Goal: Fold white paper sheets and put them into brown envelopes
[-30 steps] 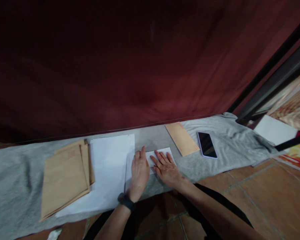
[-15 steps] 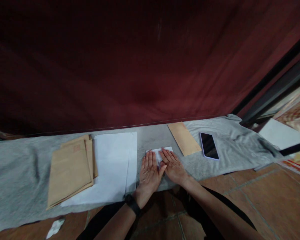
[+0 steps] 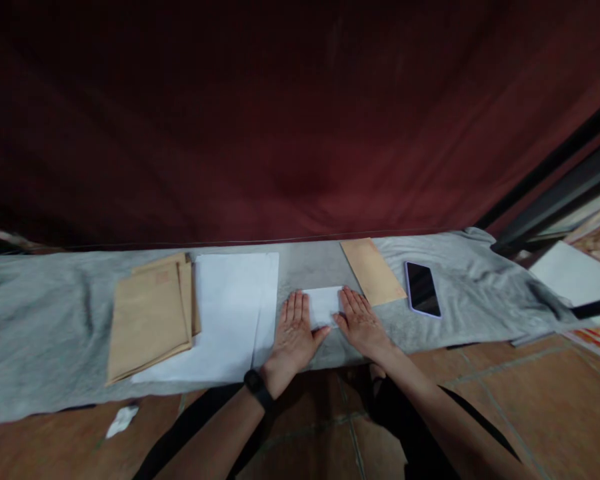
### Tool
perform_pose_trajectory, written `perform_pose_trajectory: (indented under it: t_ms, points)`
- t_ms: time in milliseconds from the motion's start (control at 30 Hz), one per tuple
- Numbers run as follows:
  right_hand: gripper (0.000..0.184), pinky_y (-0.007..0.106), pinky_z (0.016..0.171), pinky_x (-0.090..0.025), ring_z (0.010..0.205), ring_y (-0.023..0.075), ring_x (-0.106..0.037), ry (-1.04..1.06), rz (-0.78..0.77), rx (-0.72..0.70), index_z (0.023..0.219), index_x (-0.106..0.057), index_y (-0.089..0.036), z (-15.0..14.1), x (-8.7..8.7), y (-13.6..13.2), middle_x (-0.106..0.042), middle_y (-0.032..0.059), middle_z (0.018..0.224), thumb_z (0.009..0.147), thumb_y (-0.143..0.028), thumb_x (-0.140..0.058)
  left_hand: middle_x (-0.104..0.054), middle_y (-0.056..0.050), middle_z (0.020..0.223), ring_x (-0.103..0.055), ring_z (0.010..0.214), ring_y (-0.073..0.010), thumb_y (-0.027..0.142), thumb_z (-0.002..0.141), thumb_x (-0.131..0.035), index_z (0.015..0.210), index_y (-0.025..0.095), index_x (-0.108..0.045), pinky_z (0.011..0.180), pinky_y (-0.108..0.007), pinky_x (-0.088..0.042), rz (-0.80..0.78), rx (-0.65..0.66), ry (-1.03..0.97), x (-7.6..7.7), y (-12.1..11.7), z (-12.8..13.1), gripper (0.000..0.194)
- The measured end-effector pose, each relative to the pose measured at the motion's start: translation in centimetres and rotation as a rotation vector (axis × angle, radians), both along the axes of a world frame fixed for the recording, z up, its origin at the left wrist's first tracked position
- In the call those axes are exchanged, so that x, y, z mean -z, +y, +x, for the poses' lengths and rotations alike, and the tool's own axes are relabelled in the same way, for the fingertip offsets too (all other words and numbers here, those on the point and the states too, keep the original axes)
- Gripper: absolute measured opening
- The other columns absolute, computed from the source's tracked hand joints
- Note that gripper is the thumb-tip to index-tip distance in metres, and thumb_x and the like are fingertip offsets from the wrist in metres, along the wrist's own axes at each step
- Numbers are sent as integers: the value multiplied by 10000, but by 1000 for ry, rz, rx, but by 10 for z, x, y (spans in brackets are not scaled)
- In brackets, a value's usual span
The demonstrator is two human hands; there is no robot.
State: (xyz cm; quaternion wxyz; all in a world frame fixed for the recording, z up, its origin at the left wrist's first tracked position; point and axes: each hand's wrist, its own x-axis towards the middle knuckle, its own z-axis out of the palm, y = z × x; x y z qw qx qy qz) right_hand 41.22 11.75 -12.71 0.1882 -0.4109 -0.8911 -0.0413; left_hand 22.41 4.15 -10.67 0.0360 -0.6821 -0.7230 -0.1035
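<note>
A small folded white paper (image 3: 324, 307) lies flat on the grey cloth between my hands. My left hand (image 3: 296, 335) rests palm down on its left end, fingers stretched out and thumb pointing inward. On the right end lies my right hand (image 3: 363, 325), also flat with its fingers extended. Just beyond the right hand is a single brown envelope (image 3: 375, 273), set at a slant. To the left of my left hand, several white paper sheets (image 3: 233, 313) are stacked, partly covered by a pile of brown envelopes (image 3: 150, 320).
A phone (image 3: 423, 289) with a purple edge lies right of the single envelope. The grey cloth (image 3: 45, 333) covers a long narrow surface, with a dark red curtain (image 3: 300, 133) behind it. A crumpled white scrap (image 3: 122, 421) is on the tiled floor (image 3: 540, 393).
My hands have slid apart, the left to the left and the right to the right, uncovering the middle of the folded paper. The view has shifted slightly.
</note>
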Motion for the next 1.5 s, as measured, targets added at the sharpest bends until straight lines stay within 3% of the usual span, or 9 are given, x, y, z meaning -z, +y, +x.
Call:
perform_pose_trajectory:
  t_ms: [367,567,700,833,900,1033,1133,1333,1500]
  points:
    - [549,492,1174,-341,1439,282,-375,-76,-162,-261,1505,-423,-154,10,-28,-7,-340,147,1596,986,-316,-501,-365,-261,1560,-306,1472,-380,552,919,-521,1474,69,-414,1180,-555,-264,-110,37,32,-22,1,6,744]
    - [566,458,1171,-362,1424,269,-401,-91,-200,-296,1458,-485,-118,11,-35,-1,-395,161,1563,898,-183,-535,-451,-276,1496,-394,1430,-357,246,945,-490,1411,38,-476,1151,-521,-341,-189,186,3,-30,-1,9,511]
    - [572,449,1159,-377,1404,247,-432,-73,-251,-312,1439,-512,-142,14,-40,6,-441,142,1538,867,-130,-510,-534,-203,1455,-485,1375,-286,45,892,-423,1352,104,-546,1136,-454,-379,-154,188,-54,-39,-2,6,480]
    - [432,401,1025,-499,1202,219,-617,148,-439,-251,1336,-612,-235,17,-51,20,-653,67,1327,948,-195,-428,-727,-91,1164,-675,1094,-224,81,922,-418,1141,199,-660,992,-374,-498,-86,182,-146,-58,3,-11,346]
    - [316,356,844,-557,964,226,-694,358,-541,-156,1120,-713,-222,17,-56,27,-744,59,1061,976,-324,-451,-750,-70,1049,-699,976,-209,189,959,-440,1066,219,-674,900,-345,-529,-20,125,-277,-67,9,-23,259]
    - [430,250,528,-452,585,152,-560,752,-671,0,756,-649,-177,9,-59,35,-608,7,650,914,-555,-519,-721,-14,826,-681,791,-177,405,889,-574,994,214,-641,734,-283,-524,137,-72,-983,-73,21,-42,228]
    - [435,226,493,-406,557,132,-506,821,-679,83,791,-633,-173,-1,-52,37,-568,-9,623,901,-566,-483,-685,8,766,-654,715,-163,450,816,-598,910,207,-609,666,-273,-504,75,-126,-1197,-63,28,-46,261]
    - [251,268,578,-467,606,167,-540,707,-593,166,801,-650,-190,-11,-40,33,-571,-4,631,870,-394,-520,-596,33,644,-596,635,-155,243,804,-541,749,211,-554,609,-262,-443,-38,-179,-1014,-35,34,-38,65]
    - [450,427,965,-504,1135,272,-597,428,-250,152,1393,-512,-177,-17,-47,16,-621,151,1256,964,-260,-406,-594,20,689,-592,680,-166,151,845,-521,786,216,-546,671,-279,-426,-62,-228,-787,-32,35,-33,91]
